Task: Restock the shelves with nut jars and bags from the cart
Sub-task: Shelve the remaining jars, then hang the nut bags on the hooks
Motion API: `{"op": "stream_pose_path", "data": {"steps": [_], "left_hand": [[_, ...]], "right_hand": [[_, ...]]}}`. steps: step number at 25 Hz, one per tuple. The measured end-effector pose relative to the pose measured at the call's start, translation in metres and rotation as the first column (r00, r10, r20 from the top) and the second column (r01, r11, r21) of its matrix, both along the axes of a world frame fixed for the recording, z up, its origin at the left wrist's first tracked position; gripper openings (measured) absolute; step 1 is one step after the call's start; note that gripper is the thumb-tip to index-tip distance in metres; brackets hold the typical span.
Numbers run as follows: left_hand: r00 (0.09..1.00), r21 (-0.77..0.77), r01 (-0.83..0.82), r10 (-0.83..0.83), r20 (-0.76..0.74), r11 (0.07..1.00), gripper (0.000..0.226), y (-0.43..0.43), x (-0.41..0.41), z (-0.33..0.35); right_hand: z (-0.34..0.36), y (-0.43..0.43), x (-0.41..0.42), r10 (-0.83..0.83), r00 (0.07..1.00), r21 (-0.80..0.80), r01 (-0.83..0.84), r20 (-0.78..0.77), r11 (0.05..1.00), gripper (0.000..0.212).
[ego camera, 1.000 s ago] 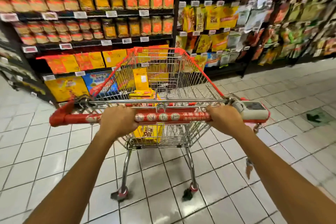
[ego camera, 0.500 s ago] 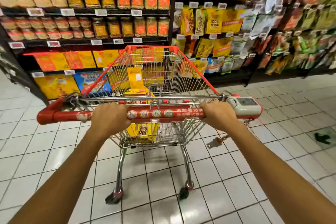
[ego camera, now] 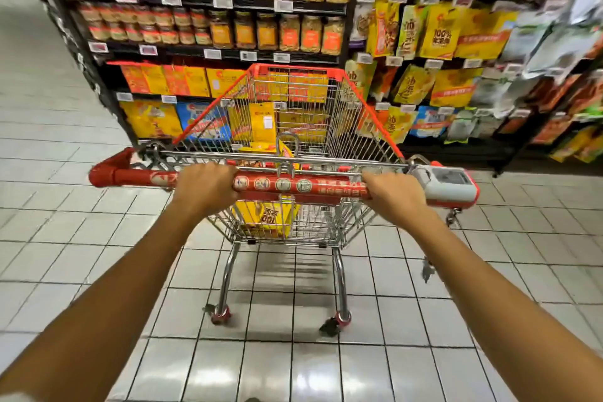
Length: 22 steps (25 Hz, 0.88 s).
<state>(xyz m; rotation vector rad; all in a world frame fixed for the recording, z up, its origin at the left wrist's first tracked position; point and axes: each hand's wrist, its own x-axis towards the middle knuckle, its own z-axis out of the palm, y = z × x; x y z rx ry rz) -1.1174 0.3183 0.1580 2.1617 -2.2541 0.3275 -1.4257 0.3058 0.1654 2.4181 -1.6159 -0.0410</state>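
A wire shopping cart with red trim stands in front of me on the tiled floor. My left hand and my right hand both grip its red handle bar. Yellow nut bags stand and lie inside the basket, one showing low behind the handle. Ahead, the black shelves hold rows of nut jars on the upper levels. Yellow and orange boxes sit on the levels below.
Hanging snack bags fill the rack to the right of the jar shelves. A grey coin-lock box sits at the handle's right end, with a key chain dangling under it. White tiled aisle floor runs off to the left.
The cart has rolled closer to the shelves and turned a little to the right. Both hands have kept their grip on the handle bar.
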Motion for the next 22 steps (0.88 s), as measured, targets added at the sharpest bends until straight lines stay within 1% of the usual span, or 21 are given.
{"op": "stream_pose_path", "data": {"steps": [2, 6, 9, 10, 12, 13, 14, 15, 16, 17, 18, 19, 20, 21, 22], "left_hand": [[0.999, -0.021, -0.048, 0.048, 0.0, 0.999, 0.03, 0.005, -0.02, 0.0], [0.989, -0.019, -0.147, 0.148, 0.018, 0.989, 0.026, 0.011, -0.052, 0.004], [0.984, -0.009, -0.177, 0.178, 0.011, 0.984, 0.021, 0.014, -0.065, 0.006], [0.984, 0.003, -0.18, 0.18, 0.011, 0.984, 0.021, 0.014, -0.067, 0.008], [0.977, 0.042, -0.214, 0.214, 0.016, 0.976, 0.027, 0.016, -0.07, 0.015], [0.971, 0.053, -0.237, 0.238, -0.019, 0.97, 0.034, 0.019, -0.075, 0.02], [0.963, 0.069, -0.244, 0.25, -0.1, 0.967, 0.041, 0.026, -0.085, 0.026], [0.949, 0.06, -0.208, 0.216, -0.23, 0.976, 0.047, 0.033, -0.103, 0.031], [0.914, 0.006, -0.139, 0.131, -0.384, 0.99, 0.046, 0.041, -0.125, 0.035], [0.861, -0.085, -0.077, 0.023, -0.509, 0.993, 0.041, 0.049, -0.15, 0.039], [0.807, -0.183, -0.034, -0.081, -0.585, 0.982, 0.035, 0.059, -0.177, 0.04], [0.74, -0.257, -0.001, -0.172, -0.65, 0.966, 0.03, 0.068, -0.207, 0.039], [0.64, -0.285, 0.035, -0.241, -0.73, 0.958, 0.026, 0.076, -0.241, 0.036], [0.524, -0.26, 0.083, -0.264, -0.81, 0.962, 0.022, 0.084, -0.274, 0.032], [0.434, -0.205, 0.146, -0.249, -0.866, 0.968, 0.016, 0.087, -0.309, 0.022]], "right_hand": [[-0.001, -0.004, -0.017, 0.025, 0.999, -0.018, -0.025, 0.031, 1.0, 0.034], [0.002, -0.006, -0.039, 0.02, 0.998, 0.012, -0.021, 0.064, 1.0, 0.029], [0.002, -0.008, -0.047, 0.032, 0.997, -0.01, -0.031, 0.072, 0.999, 0.03], [0.004, -0.008, -0.049, 0.03, 0.997, -0.016, -0.029, 0.066, 0.999, 0.03], [0.007, -0.004, -0.049, 0.002, 0.999, 0.024, -0.003, 0.052, 1.0, 0.03], [0.01, -0.003, -0.046, -0.008, 0.999, 0.056, 0.005, 0.049, 0.998, 0.032], [0.016, -0.001, -0.041, -0.005, 0.999, 0.097, 0.001, 0.042, 0.995, 0.035], [0.024, 0.004, -0.041, 0.01, 0.999, 0.131, -0.016, 0.047, 0.991, 0.038], [0.031, 0.011, -0.045, 0.039, 0.995, 0.155, -0.053, 0.088, 0.987, 0.042], [0.037, 0.019, -0.054, 0.095, 0.979, 0.154, -0.123, 0.18, 0.98, 0.047], [0.041, 0.03, -0.071, 0.16, 0.934, 0.099, -0.201, 0.318, 0.975, 0.049], [0.041, 0.04, -0.096, 0.207, 0.845, 0.0, -0.238, 0.493, 0.971, 0.046], [0.036, 0.05, -0.129, 0.211, 0.712, -0.086, -0.208, 0.67, 0.974, 0.039], [0.028, 0.06, -0.166, 0.153, 0.57, -0.094, -0.13, 0.807, 0.987, 0.033], [0.016, 0.067, -0.204, 0.038, 0.48, -0.012, -0.059, 0.876, 0.998, 0.028]]}}
